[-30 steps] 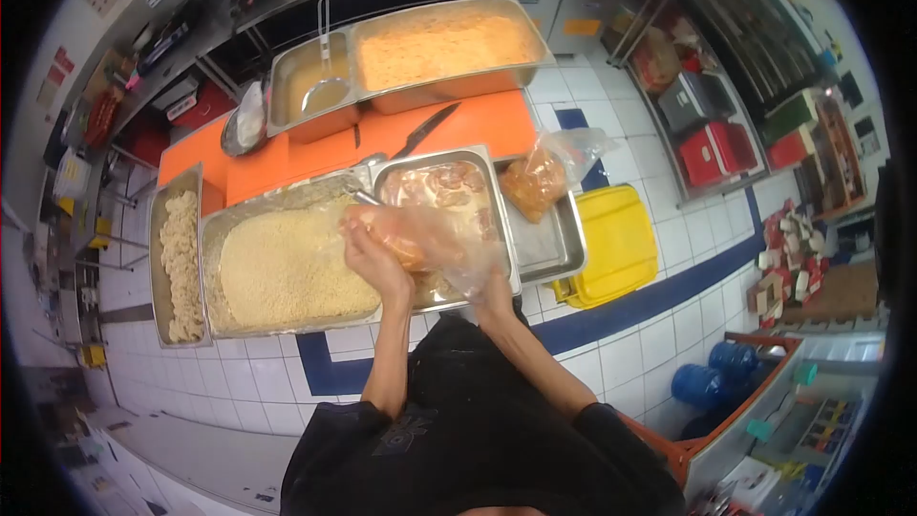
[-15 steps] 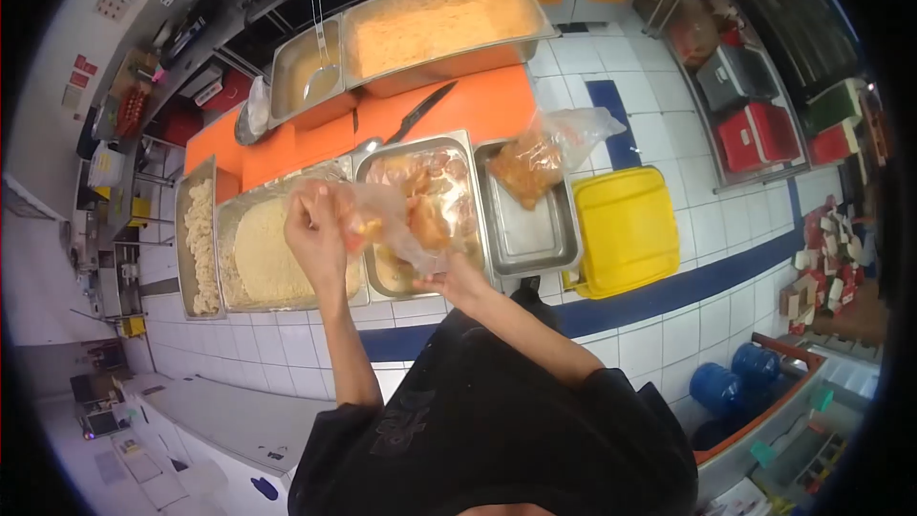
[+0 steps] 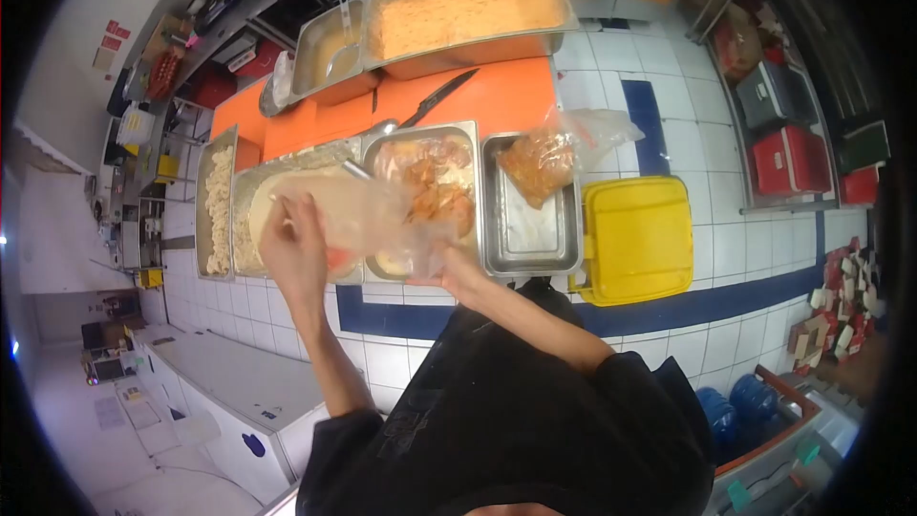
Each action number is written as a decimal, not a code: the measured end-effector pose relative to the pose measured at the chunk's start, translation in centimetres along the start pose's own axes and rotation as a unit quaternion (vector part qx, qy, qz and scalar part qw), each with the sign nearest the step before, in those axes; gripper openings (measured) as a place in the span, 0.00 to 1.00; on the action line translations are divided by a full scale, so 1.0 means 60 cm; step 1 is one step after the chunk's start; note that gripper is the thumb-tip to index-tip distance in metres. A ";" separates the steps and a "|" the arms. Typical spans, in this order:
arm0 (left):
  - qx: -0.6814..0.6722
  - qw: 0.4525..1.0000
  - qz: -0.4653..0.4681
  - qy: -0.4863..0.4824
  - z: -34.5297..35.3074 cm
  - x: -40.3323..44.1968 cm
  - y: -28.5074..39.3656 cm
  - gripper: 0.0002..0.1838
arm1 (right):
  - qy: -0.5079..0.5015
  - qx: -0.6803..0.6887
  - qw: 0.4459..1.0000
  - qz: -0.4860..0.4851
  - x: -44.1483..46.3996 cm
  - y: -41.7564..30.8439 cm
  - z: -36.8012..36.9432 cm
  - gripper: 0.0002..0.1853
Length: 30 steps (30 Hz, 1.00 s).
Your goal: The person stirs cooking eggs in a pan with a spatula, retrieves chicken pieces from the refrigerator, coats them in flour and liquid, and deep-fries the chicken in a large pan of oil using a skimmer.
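A clear plastic bag (image 3: pixel 358 220) stretches between my two hands, blurred by motion. My left hand (image 3: pixel 296 253) pinches its left end above the pan of pale flour-like powder (image 3: pixel 256 201). At its right end my right hand (image 3: pixel 457 272) grips the bag, low over the front edge of a metal pan of orange-coated meat pieces (image 3: pixel 444 196). A little reddish colour shows through the bag's lower part; I cannot make out what it is. A spoon handle (image 3: pixel 357 169) sticks up behind the bag.
To the right, a metal tray (image 3: pixel 530 241) holds a bag of orange meat (image 3: pixel 537 167), beside a yellow lid (image 3: pixel 638 239). Behind are a knife (image 3: pixel 441 96) on an orange board (image 3: pixel 511 91), a strainer (image 3: pixel 345 57) and a deep pan of orange crumbs (image 3: pixel 468 14). Battered pieces (image 3: pixel 219 210) fill the left pan.
My left hand has moved left and down, drawing the bag out longer. My right hand still holds the other end. The whole view has shifted slightly.
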<state>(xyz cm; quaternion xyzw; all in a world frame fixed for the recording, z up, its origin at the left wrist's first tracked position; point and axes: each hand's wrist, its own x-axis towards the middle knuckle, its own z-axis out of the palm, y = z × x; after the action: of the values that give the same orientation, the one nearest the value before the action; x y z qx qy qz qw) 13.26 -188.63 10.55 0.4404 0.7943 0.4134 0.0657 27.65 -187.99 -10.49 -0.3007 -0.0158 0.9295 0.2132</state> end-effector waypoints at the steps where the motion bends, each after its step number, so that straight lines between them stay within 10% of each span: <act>1: 0.015 0.999 0.041 -0.005 0.011 -0.023 0.004 0.13 | -0.043 -0.052 0.998 -0.019 -0.007 -0.007 0.003 0.24; 9: -0.057 0.921 0.234 -0.307 0.197 -0.163 0.007 0.06 | -0.150 0.056 0.975 -0.155 -0.136 -0.151 -0.076 0.37; 16: -0.210 0.753 0.221 -0.584 0.431 -0.136 0.001 0.10 | 0.228 -0.076 0.875 -0.420 -0.125 -0.239 -0.299 0.17; 18: 0.045 0.794 0.384 -0.469 0.541 -0.066 0.000 0.13 | 0.232 -0.072 0.860 -0.449 -0.173 -0.277 -0.302 0.16; 25: 0.028 0.849 0.423 -0.315 0.699 -0.037 -0.019 0.11 | 0.185 -0.138 0.846 -0.480 -0.141 -0.446 -0.334 0.17; 30: -0.054 0.865 0.376 -0.327 0.653 -0.061 -0.038 0.09 | 0.129 -0.260 0.926 -0.241 0.002 -0.552 -0.398 0.20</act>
<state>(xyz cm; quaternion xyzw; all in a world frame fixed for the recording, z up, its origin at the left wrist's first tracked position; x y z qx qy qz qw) 32.36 -168.56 -17.48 0.8114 0.4780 0.2808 0.1849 53.86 -160.21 -24.89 -0.4502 -0.3011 0.7664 0.3454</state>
